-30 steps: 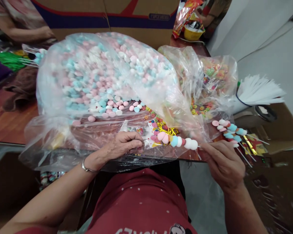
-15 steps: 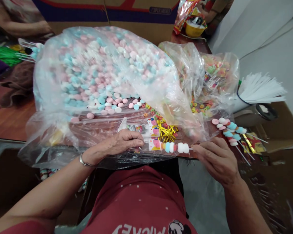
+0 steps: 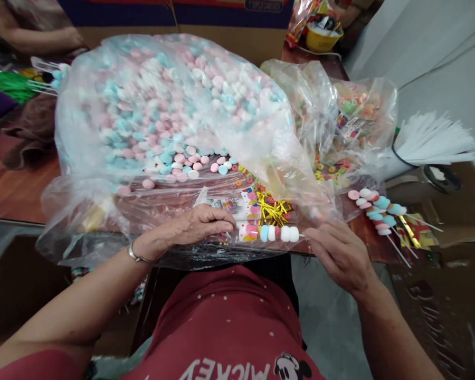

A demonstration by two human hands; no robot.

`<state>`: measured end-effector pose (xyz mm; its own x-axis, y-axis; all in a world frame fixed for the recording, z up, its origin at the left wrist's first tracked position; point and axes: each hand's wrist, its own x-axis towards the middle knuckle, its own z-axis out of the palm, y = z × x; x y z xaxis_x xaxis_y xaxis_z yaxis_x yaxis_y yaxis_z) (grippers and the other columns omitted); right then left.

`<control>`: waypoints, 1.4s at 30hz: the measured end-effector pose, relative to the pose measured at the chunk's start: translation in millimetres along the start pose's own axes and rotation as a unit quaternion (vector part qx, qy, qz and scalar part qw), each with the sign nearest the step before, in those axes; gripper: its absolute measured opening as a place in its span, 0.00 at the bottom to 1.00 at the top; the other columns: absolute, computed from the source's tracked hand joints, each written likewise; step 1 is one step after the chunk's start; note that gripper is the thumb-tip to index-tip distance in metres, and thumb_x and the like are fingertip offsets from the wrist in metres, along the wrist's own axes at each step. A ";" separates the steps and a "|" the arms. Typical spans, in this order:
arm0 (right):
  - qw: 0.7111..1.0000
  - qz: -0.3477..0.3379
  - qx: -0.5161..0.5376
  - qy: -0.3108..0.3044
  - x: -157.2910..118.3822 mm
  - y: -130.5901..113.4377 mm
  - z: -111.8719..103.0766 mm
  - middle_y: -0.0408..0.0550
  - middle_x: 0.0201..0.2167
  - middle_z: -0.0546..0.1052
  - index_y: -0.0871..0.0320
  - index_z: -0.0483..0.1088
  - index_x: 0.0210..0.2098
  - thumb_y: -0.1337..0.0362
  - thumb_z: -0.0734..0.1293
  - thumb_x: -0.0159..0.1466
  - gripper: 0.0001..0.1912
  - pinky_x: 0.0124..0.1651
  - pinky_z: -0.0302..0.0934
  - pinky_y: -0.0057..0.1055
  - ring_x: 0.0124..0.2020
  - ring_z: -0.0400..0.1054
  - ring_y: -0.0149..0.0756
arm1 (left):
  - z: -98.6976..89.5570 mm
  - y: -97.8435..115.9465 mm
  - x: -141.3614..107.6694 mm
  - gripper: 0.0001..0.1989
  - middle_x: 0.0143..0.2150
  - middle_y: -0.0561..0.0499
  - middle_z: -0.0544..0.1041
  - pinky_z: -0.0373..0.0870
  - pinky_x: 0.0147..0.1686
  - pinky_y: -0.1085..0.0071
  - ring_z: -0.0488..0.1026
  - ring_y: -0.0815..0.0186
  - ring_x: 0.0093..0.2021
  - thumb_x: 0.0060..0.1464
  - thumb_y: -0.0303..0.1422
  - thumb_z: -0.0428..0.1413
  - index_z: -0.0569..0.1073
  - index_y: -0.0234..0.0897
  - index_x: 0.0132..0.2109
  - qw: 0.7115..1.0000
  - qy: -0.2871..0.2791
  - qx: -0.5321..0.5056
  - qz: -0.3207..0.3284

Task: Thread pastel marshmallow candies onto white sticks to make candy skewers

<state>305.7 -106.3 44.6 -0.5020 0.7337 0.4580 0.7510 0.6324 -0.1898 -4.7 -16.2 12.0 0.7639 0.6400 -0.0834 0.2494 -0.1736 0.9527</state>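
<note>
My right hand (image 3: 338, 253) pinches the bare white stick of a candy skewer (image 3: 279, 234), strung with white, blue and red pieces. The skewer points left, its far end inside the mouth of a small printed plastic bag (image 3: 247, 231). Closed fingers of my left hand (image 3: 203, 224) grip this bag at its other side. Just above lie more printed bags (image 3: 237, 207) and a bundle of gold twist ties (image 3: 275, 209). To the right of my right hand rest several finished-looking candy skewers (image 3: 380, 212).
A large clear bag of pink, blue and white candies (image 3: 174, 105) covers the table's middle. Behind it on the right sits a bag of candy rings (image 3: 358, 105). White sticks (image 3: 435, 140) and a grey mug (image 3: 423, 182) stand at the right. Another person's arm (image 3: 43, 39) shows upper left.
The skewer has moved left, so its tip sits deeper in the printed bag. My right hand has come closer to my left. The view has shifted slightly.
</note>
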 end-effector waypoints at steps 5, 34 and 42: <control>0.999 0.011 -0.032 -0.038 6.9 -13.8 9.0 0.43 0.24 0.72 0.57 0.71 0.32 0.68 0.57 0.69 0.13 0.36 0.58 0.30 0.28 0.63 0.32 | 1.5 16.2 -1.4 0.12 0.33 0.52 0.77 0.64 0.30 0.78 0.70 0.69 0.31 0.59 0.38 0.55 0.79 0.37 0.43 0.995 -0.095 0.020 -0.032; 0.906 0.314 0.282 0.033 2.1 -67.0 64.8 0.39 0.21 0.69 0.56 0.68 0.32 0.61 0.58 0.67 0.11 0.25 0.55 0.23 0.21 0.60 0.27 | 39.2 26.8 -18.0 0.23 0.39 0.46 0.79 0.72 0.36 0.68 0.75 0.61 0.39 0.41 0.46 0.67 0.73 0.35 0.40 0.861 0.398 -0.315 -0.019; 0.889 0.309 0.336 -0.029 3.7 -84.6 80.2 0.38 0.18 0.66 0.57 0.68 0.35 0.59 0.56 0.69 0.12 0.27 0.55 0.25 0.20 0.59 0.27 | 39.9 31.2 28.9 0.18 0.29 0.54 0.77 0.73 0.32 0.74 0.74 0.71 0.28 0.38 0.35 0.71 0.75 0.34 0.35 0.713 0.438 -0.546 0.047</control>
<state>206.0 -137.1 -7.3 -0.1177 0.9921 0.0434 0.4758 0.0947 -0.8744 49.0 -33.0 27.6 -0.0365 0.9688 -0.2450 -0.7559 0.1336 0.6409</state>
